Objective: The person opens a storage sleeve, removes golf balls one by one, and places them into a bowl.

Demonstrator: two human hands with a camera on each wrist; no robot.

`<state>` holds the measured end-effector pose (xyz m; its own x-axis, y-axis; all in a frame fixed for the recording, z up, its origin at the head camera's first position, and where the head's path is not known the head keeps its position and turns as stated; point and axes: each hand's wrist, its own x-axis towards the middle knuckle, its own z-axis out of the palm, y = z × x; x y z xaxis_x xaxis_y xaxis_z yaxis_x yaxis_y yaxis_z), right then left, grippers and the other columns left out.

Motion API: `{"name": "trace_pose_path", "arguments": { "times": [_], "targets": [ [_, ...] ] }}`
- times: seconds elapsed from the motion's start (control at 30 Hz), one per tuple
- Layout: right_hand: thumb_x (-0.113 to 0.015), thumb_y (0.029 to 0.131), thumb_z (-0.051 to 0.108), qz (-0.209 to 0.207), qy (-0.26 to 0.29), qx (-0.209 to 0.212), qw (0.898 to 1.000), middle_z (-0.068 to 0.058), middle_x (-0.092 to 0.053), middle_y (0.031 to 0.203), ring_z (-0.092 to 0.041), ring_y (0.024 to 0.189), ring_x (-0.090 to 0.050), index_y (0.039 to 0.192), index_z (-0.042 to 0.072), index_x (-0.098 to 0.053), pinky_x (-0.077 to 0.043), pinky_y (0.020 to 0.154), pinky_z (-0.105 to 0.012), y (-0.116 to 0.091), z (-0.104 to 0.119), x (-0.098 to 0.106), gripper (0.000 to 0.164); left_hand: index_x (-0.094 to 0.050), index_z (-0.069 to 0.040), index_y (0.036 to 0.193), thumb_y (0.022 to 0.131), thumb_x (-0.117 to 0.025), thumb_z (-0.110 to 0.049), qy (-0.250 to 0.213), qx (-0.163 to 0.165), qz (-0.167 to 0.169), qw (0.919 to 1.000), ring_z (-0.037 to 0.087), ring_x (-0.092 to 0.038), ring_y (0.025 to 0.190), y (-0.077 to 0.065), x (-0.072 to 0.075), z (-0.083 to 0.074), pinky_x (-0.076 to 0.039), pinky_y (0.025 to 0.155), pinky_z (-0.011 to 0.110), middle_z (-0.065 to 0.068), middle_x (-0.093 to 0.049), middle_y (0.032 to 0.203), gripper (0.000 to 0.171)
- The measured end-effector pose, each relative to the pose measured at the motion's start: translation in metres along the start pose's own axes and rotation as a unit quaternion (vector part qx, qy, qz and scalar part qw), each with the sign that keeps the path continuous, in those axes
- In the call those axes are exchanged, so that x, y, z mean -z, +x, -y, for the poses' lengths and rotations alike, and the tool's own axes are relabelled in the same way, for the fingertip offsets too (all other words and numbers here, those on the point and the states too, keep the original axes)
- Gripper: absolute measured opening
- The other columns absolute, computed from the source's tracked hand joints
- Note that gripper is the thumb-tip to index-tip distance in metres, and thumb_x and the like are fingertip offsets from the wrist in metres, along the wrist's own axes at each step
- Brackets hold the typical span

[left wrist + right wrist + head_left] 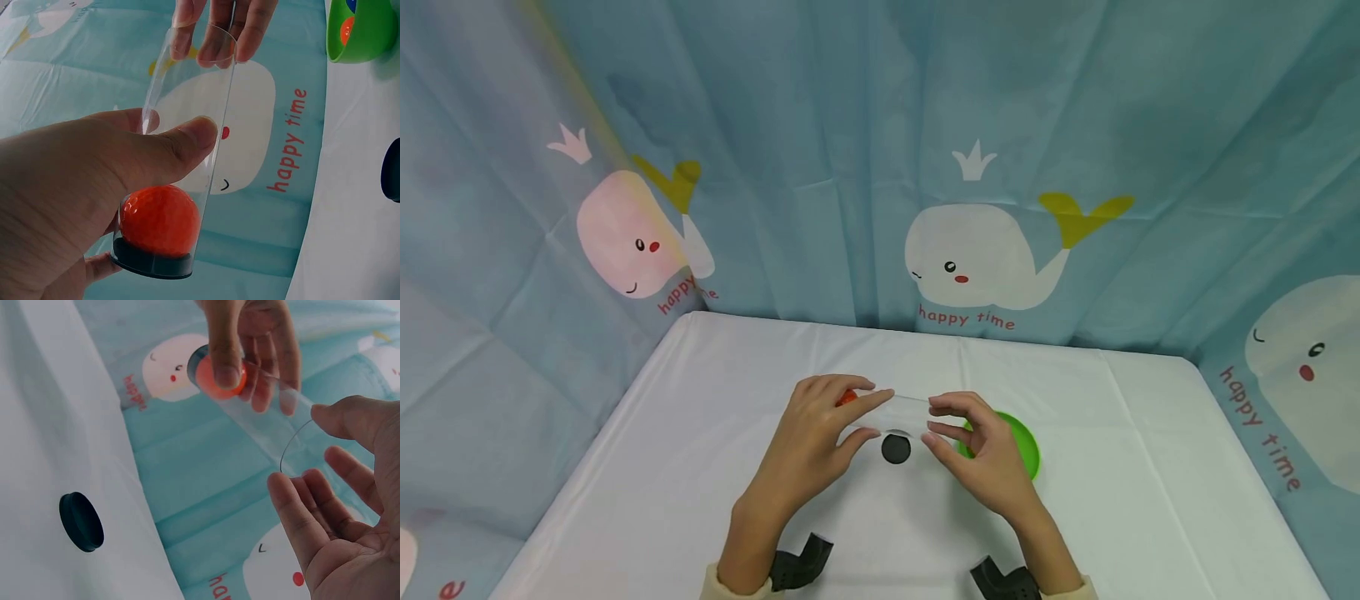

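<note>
Held above the table is a clear plastic tube [187, 87] with a dark cap [153, 262] on one end. An orange ball [159, 219] sits inside it against that cap. My left hand [820, 433] grips the tube near the ball, thumb across the wall and fingers behind. At the other end, which is uncovered, my right hand [988, 458] holds the rim between thumb and fingertips, as the right wrist view shows. A loose dark round cap [81, 522] lies on the table, just below the tube in the head view.
A green bowl [1032, 450] stands on the white-covered table [1135, 500], partly behind my right hand; an orange ball [347, 30] and a blue ball [351, 5] show in it. Blue curtains [820, 125] with whale prints hang along the table's back and sides.
</note>
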<state>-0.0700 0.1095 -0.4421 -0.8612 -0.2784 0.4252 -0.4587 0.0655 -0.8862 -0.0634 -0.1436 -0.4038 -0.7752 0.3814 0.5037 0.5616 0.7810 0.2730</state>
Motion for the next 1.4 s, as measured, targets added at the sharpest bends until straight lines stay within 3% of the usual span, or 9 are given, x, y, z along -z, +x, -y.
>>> {"name": "trace_pose_path", "arguments": {
  "times": [0.37,0.7,0.93,1.13,1.4],
  "targets": [
    [-0.074,0.095,-0.004,0.018,0.044,-0.033,0.998,-0.029,-0.06,0.131,-0.019,0.121,-0.069,0.13,-0.005,-0.061,-0.062,0.097,-0.032,0.002,-0.003,-0.001,0.038,-0.072,-0.032,0.135,0.082,-0.093,-0.021,0.012,0.008,0.01,0.9998,0.023,-0.062,0.122,-0.001,0.006,-0.004,-0.043,0.113,0.051,-0.002,-0.069,0.127,0.059],
    [-0.074,0.096,-0.001,0.026,0.063,-0.064,0.996,-0.014,-0.061,0.134,-0.015,0.122,-0.067,0.133,0.003,-0.062,-0.062,0.098,-0.032,0.001,-0.007,-0.004,0.039,-0.075,-0.031,0.13,0.079,-0.095,-0.019,0.028,0.015,0.0,0.9995,0.025,-0.062,0.12,-0.002,0.013,-0.007,-0.043,0.111,0.05,0.0,-0.07,0.125,0.056],
    [-0.072,0.098,-0.001,0.028,0.076,-0.072,0.994,-0.031,-0.055,0.136,-0.018,0.122,-0.067,0.136,-0.006,-0.057,-0.061,0.098,-0.028,0.0,-0.006,-0.005,0.041,-0.074,-0.032,0.13,0.078,-0.096,-0.017,0.022,0.015,0.0,0.9996,0.026,-0.062,0.12,-0.001,0.013,-0.006,-0.043,0.111,0.05,-0.001,-0.069,0.125,0.058],
    [-0.073,0.098,0.003,0.021,0.067,-0.101,0.992,-0.019,-0.059,0.137,-0.02,0.123,-0.067,0.136,0.001,-0.06,-0.061,0.097,-0.026,-0.001,-0.004,-0.006,0.04,-0.074,-0.033,0.131,0.079,-0.096,-0.02,0.025,0.018,0.006,0.9995,0.024,-0.062,0.122,-0.002,0.013,-0.006,-0.043,0.113,0.051,-0.001,-0.07,0.126,0.058],
    [-0.072,0.098,0.001,0.021,0.081,-0.103,0.991,-0.021,-0.06,0.137,-0.014,0.119,-0.068,0.137,-0.005,-0.057,-0.062,0.095,-0.025,-0.001,-0.004,-0.005,0.043,-0.073,-0.035,0.134,0.081,-0.094,-0.023,0.035,0.023,0.01,0.9991,0.025,-0.063,0.122,-0.002,0.014,-0.007,-0.044,0.112,0.052,-0.001,-0.071,0.128,0.058]
  ]
}}
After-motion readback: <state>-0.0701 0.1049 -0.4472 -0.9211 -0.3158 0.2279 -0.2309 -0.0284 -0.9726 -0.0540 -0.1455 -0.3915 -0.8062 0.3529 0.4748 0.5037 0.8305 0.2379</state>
